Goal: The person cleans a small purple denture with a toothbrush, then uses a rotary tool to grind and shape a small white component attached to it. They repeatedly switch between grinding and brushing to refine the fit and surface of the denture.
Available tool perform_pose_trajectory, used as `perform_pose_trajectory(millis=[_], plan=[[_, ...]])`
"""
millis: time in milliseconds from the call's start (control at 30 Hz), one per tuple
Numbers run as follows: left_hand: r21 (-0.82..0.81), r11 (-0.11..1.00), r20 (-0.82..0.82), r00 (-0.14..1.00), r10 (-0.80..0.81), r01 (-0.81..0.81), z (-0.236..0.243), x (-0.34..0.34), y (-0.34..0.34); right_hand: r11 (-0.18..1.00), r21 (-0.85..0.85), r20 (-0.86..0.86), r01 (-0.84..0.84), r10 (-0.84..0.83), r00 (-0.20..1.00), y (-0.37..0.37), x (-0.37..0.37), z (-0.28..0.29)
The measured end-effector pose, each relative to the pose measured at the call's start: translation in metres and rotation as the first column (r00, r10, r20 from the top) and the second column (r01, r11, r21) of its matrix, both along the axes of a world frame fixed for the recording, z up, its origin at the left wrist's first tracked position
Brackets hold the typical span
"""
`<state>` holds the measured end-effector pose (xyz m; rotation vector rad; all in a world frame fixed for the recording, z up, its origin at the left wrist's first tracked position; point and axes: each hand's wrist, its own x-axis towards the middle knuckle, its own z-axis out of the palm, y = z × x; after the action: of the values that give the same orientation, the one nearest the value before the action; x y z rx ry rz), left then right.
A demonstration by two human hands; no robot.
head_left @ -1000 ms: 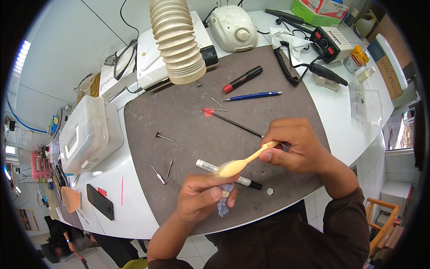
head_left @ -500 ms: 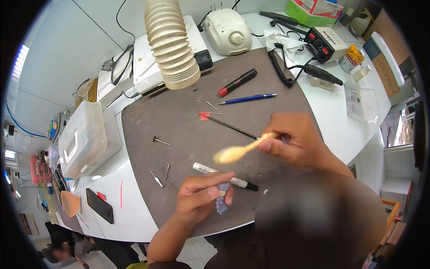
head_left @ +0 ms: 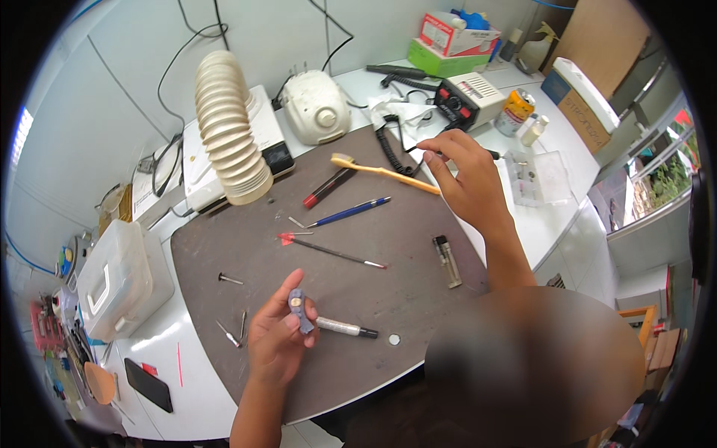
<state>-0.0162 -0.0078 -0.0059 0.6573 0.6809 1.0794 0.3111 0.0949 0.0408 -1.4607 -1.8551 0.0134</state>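
Note:
My left hand (head_left: pixel 280 336) is closed on a small blue-grey dental model (head_left: pixel 305 317), with one cream tooth (head_left: pixel 296 302) turned upward. At the far right my right hand (head_left: pixel 470 179) is closed over a black handpiece (head_left: pixel 494 154), most of which its fingers hide. Just left of that hand lies a yellow toothbrush (head_left: pixel 385 172), its head by a black-and-red marker (head_left: pixel 328 188). A white marker with a black cap (head_left: pixel 347 327) lies beside my left hand. A blue pen (head_left: pixel 351 212) and a thin brush (head_left: pixel 336 254) rest between the hands.
A ribbed suction hose (head_left: pixel 228 134) hangs over the brown mat (head_left: pixel 403 299). Behind are a white rounded unit (head_left: pixel 317 108) and a control box (head_left: pixel 469 101) with a coiled cord. A clear lighter (head_left: pixel 447 261), several metal burs and a plastic case (head_left: pixel 123 280) lie around.
The toothbrush has left my right hand and lies on the mat. My right hand has moved away to the handpiece. My left hand has turned the dental model tooth-side up. The view has shifted.

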Motion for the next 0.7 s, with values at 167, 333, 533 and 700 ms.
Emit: perform_pose_trajectory(millis=[167,333,533,700], plan=[[0.073,0.997,-0.033,0.999,0.012,-0.009,0.001,0.004,0.000,0.978,-0.052,-0.150,0.201,-0.207,0.967,0.004,0.040,0.013],[0.071,0.997,-0.023,1.000,0.004,-0.003,0.001,-0.001,0.007,0.952,-0.138,-0.167,0.272,-0.293,0.941,-0.012,0.079,0.016],[0.066,0.997,-0.002,0.999,0.046,-0.046,-0.009,-0.005,0.011,0.894,-0.093,-0.067,0.438,-0.444,0.893,-0.038,0.130,0.010],[0.059,0.996,-0.034,0.997,0.062,-0.060,-0.003,-0.004,0.011,0.874,-0.159,-0.141,0.460,-0.481,0.865,-0.078,0.140,0.008]])
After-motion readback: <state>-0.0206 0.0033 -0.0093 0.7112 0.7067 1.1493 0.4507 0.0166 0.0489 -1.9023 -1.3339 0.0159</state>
